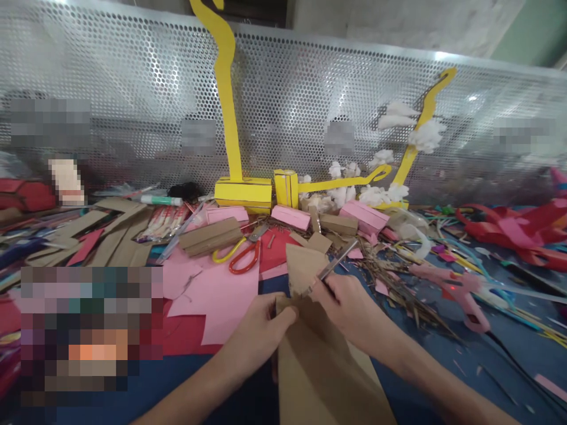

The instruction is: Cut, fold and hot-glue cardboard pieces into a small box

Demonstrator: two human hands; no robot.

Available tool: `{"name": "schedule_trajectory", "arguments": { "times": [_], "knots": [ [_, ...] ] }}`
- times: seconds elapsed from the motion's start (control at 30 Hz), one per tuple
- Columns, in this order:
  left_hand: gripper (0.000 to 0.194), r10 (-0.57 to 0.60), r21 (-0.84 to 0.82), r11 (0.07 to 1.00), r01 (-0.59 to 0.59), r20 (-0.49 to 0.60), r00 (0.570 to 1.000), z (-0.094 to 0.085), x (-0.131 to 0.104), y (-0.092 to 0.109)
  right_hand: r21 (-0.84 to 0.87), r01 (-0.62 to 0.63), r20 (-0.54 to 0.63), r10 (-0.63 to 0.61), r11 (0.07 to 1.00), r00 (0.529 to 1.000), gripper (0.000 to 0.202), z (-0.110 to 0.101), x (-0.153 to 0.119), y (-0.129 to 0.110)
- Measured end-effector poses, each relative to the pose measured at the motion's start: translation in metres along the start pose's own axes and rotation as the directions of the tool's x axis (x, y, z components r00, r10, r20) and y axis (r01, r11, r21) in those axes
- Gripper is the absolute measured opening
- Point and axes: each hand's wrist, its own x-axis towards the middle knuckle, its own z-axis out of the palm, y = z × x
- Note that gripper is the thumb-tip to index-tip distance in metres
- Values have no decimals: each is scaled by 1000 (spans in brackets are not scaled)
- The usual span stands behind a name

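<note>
A brown cardboard piece stretches from the bottom of the view up between my hands. My left hand pinches its left edge, thumb on top. A slim silver craft knife slants through my right hand, which is closed around it and rests over the cardboard. The knife's lower end is at the cardboard near my left thumb; its tip is hard to make out. Just beyond, the cardboard's far part tilts upward. Scissors with one yellow and one red handle lie ahead of my left hand.
Pink paper lies on the blue table. A pink glue gun with a lit red light and a cord sits at right. Yellow box shapes stand before a perforated metal panel. Cardboard strips are piled at left.
</note>
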Motion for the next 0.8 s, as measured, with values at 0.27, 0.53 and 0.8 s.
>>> {"name": "schedule_trajectory", "arguments": {
  "times": [0.27, 0.53, 0.8],
  "knots": [
    [21, 24, -17, 1000, -23, 20, 1000, 0, -3, 0, 20, 41, -73, -39, 999, 997, 43, 5, -4, -3],
    [19, -62, -74, 995, 64, 36, 997, 3, -5, 6, 12, 12, -168, -10, 1000, 986, 41, 21, -1, 3],
    [17, -72, -85, 994, 73, 12, 997, 2, -6, 6, -29, 4, -148, -8, 1000, 989, 38, 32, -4, 5]
  ]
}}
